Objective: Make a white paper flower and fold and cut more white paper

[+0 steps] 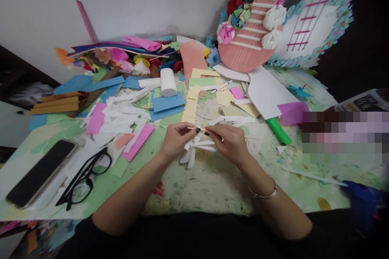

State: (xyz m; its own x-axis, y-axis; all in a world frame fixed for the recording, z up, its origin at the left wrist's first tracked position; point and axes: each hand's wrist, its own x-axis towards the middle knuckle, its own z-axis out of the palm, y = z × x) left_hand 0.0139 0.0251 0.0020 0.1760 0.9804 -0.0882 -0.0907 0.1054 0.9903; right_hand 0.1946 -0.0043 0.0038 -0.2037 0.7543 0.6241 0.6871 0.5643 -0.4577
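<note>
My left hand [177, 139] and my right hand [230, 141] meet at the middle of the table. Both pinch a thin wooden stick [193, 128] with a bunch of white paper strips [194, 150] hanging from it between the hands. The strips fan downward like petals just above the paint-stained table [200, 186]. A bracelet sits on my right wrist.
A black phone [41, 173] and black glasses [83, 178] lie at the left. Coloured paper scraps, a white roll [168, 81] and a green marker [278, 130] lie behind the hands. A pink paper guitar with paper flowers [252, 28] stands at the back right.
</note>
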